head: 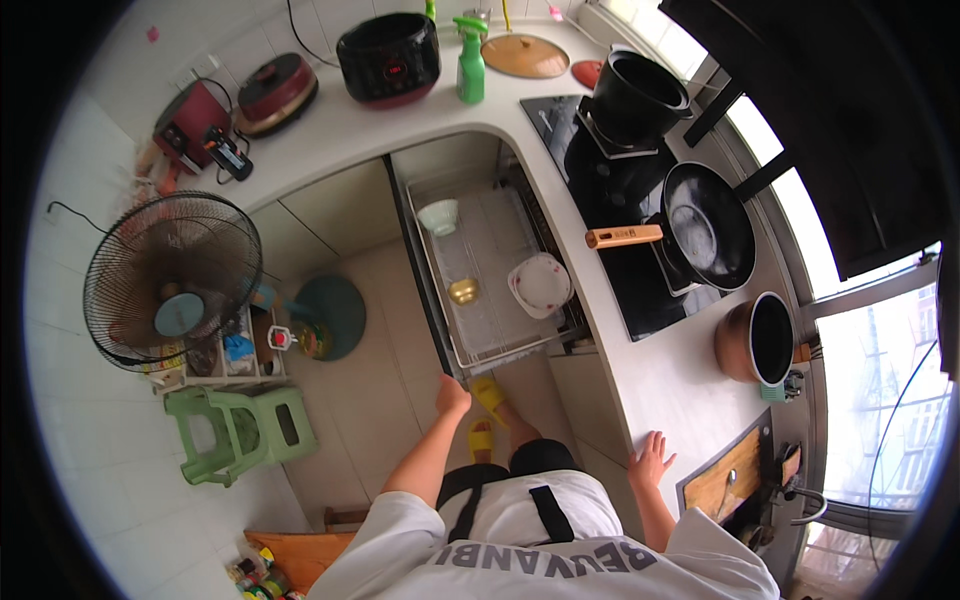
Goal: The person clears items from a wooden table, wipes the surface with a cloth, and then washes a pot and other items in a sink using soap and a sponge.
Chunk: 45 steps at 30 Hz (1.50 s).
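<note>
My left hand (453, 395) is closed at the near end of the black front panel (424, 262) of a pulled-out drawer; its fingertips are hidden. Inside the drawer's wire basket (480, 365) are a pale green bowl (439, 217), a small gold-coloured bowl (463, 292) and white floral plates (541, 285). On the right, my right hand (651, 460) rests with spread fingers on the edge of the white countertop (645, 375), holding nothing. It is beside a wooden cutting board (721, 476).
A black wok (709, 225) and black pot (637, 97) stand on the hob (585, 165). A brown pot (754, 339) is near the window. On the left are a fan (172, 281) and green plastic stools (240, 431). A green spray bottle (471, 67) stands on the back counter.
</note>
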{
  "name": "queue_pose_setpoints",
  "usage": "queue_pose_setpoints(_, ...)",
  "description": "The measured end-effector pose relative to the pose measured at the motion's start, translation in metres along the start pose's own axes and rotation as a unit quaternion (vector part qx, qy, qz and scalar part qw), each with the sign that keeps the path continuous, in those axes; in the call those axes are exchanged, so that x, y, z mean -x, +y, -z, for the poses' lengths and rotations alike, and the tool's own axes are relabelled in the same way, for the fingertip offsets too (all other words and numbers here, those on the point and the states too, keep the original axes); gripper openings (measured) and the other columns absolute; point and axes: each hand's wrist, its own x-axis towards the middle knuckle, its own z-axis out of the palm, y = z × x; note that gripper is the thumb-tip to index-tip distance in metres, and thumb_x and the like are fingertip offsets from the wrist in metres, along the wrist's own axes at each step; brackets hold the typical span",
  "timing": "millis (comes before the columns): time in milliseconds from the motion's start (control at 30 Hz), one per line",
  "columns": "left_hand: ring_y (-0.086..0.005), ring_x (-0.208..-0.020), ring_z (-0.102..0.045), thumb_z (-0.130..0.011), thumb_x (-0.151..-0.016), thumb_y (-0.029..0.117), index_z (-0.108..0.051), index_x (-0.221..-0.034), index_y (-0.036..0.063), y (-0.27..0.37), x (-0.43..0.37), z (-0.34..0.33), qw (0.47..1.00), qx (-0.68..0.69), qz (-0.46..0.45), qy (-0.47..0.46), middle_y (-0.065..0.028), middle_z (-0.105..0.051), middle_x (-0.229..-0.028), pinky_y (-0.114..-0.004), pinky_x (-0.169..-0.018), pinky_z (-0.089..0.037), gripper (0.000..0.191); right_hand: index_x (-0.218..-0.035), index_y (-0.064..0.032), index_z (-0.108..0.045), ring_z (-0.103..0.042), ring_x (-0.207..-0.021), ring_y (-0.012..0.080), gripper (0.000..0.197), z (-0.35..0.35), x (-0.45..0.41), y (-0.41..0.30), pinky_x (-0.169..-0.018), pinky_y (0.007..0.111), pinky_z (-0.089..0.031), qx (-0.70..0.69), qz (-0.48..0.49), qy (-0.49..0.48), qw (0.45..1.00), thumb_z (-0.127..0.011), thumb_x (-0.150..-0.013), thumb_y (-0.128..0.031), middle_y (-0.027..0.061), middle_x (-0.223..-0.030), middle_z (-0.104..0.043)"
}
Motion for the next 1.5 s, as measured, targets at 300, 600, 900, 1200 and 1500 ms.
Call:
queue_pose_setpoints(300,-0.0357,-0.100,-0.061,-0.058,-0.078,0.016,-0.029,-0.128,-0.0052,0.010,0.006,0.004,0.999,0.023,0.001,-0.029,-0.0227,-0.061,-0.109,-0.044,-0.083,-0.049,0.062,-0.135,0.0019,-0.034,-0.035,-0.131,0.0279,0.073,-0.022,-0.019,0.023,-0.107,0.047,-0.026,0.112,0.055,0.014,0.992,-0.068,-0.079,-0.028,0.0178,-0.141,-0.035)
queue_pose_setpoints(600,-0.0403,-0.108,-0.054,-0.056,-0.084,0.026,-0.040,-0.120,-0.0092,-0.039,-0.039,-0.028,0.994,0.104,-0.038,-0.002,-0.0302,-0.054,-0.116,-0.043,-0.090,-0.046,0.052,-0.135,-0.0006,-0.035,-0.037,-0.130,0.0259,0.077,-0.056,-0.027,0.024,-0.096,0.041,-0.040,0.060,0.050,0.102,0.992,-0.071,-0.075,-0.029,0.0157,-0.142,-0.036)
queue_pose_setpoints(900,-0.0320,-0.078,-0.064,-0.056,-0.087,0.034,-0.047,-0.117,0.0003,-0.177,0.005,-0.029,0.996,-0.010,-0.054,-0.070,-0.0200,-0.059,-0.104,-0.047,-0.059,-0.051,0.046,-0.131,0.0018,-0.038,-0.039,-0.126,0.0310,0.058,-0.056,-0.010,0.022,-0.093,0.042,-0.041,-0.065,0.053,0.137,0.987,-0.059,-0.080,-0.016,0.0200,-0.138,-0.038)
queue_pose_setpoints(1200,-0.0247,-0.058,-0.055,-0.052,-0.086,0.021,-0.050,-0.096,0.0042,-0.154,0.102,-0.023,0.980,-0.092,-0.046,-0.168,-0.0131,-0.057,-0.080,-0.040,-0.046,-0.046,0.019,-0.099,-0.0087,-0.063,-0.058,-0.095,0.0319,0.022,-0.020,0.006,0.083,-0.076,0.043,-0.050,-0.339,0.234,-0.004,0.911,-0.058,-0.079,-0.017,0.0127,-0.107,-0.060)
queue_pose_setpoints(1500,-0.0365,-0.089,-0.059,-0.059,-0.084,0.016,-0.054,-0.107,-0.0021,0.080,0.252,-0.113,0.804,-0.267,-0.524,-0.090,-0.0206,-0.061,-0.095,-0.042,-0.078,-0.047,0.029,-0.095,-0.0093,-0.067,-0.064,-0.088,0.0254,0.018,-0.108,0.260,0.288,-0.077,0.035,-0.051,-0.501,-0.038,0.187,0.844,-0.056,-0.080,-0.010,0.0081,-0.094,-0.067)
